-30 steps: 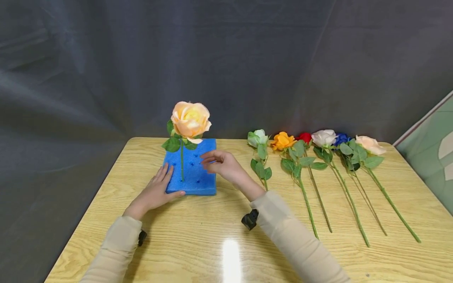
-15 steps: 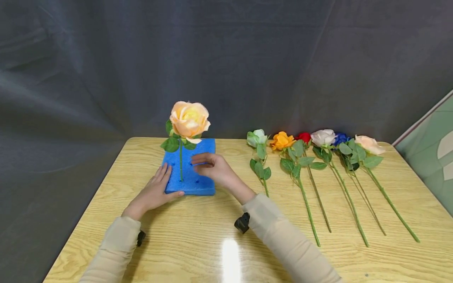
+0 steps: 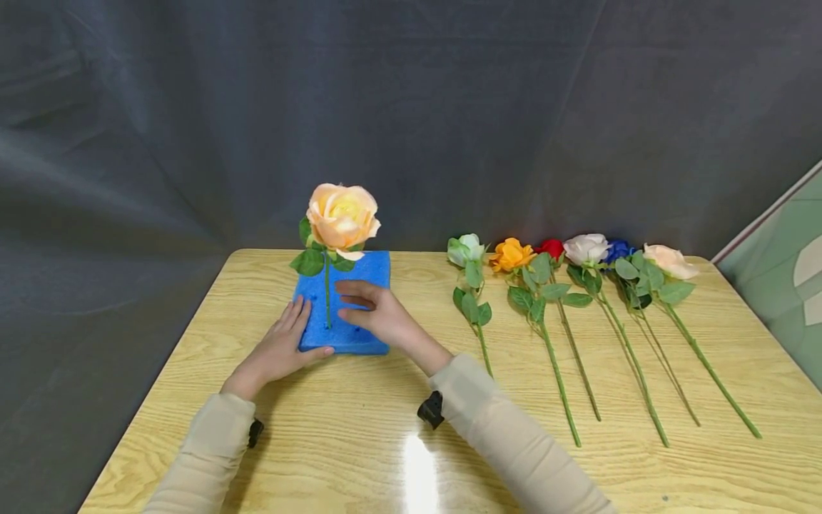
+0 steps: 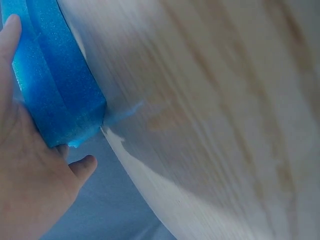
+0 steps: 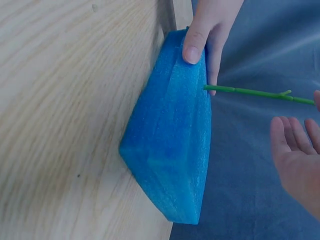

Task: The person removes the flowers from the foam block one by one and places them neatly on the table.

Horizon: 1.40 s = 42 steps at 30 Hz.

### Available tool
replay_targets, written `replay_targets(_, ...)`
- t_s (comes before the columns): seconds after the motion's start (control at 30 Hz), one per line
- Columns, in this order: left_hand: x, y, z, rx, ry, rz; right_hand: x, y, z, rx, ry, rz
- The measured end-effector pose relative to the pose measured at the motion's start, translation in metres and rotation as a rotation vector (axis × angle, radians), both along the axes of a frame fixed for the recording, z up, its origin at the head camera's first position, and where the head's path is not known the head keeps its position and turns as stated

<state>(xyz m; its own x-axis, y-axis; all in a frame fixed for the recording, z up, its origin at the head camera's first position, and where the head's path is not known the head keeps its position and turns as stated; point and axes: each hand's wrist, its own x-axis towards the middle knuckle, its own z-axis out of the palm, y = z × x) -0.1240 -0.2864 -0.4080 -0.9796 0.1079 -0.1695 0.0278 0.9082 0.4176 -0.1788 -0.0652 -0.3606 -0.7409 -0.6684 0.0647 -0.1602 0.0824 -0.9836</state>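
A peach artificial rose (image 3: 343, 218) stands upright, its green stem (image 5: 250, 92) stuck in a blue foam block (image 3: 374, 267) on the table. My left hand (image 3: 277, 350) rests at the block's front left corner, straight fingers along its left side and thumb along the front. In the left wrist view the left hand (image 4: 30, 175) lies against the foam. My right hand (image 3: 379, 313) hovers over the block beside the stem, thumb and fingers apart, holding nothing. The right wrist view has the right hand (image 5: 300, 160) close to the stem, fingers extended.
Several artificial roses lie in a row on the right of the table (image 3: 359, 435): mint green (image 3: 467, 250), orange (image 3: 511, 255), red (image 3: 551, 248), white (image 3: 587, 249), blue (image 3: 618, 250) and pale peach (image 3: 671, 262). A dark curtain (image 3: 411, 121) hangs behind.
My right hand has moved left across the block, from its right side to the rose's stem, with thumb and fingers spreading further apart. The left hand and the rose stay in place.
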Motion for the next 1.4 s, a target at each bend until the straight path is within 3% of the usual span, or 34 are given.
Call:
replay_targets(0.73,0.0010,0.0023,0.0018,-0.004,0.007,-0.001,0.0047,-0.0066,-0.0009,-0.002,0.049,0.036)
replay_targets(1.03,0.0012,0.0015,0.0016,0.000,0.001,-0.004,0.0057,-0.0066,0.0002,-0.012,0.142,0.044)
replay_targets(1.4,0.0008,0.0029,0.0018,-0.013,-0.019,0.008,0.0059,-0.0099,-0.0013,0.040,0.059,-0.003)
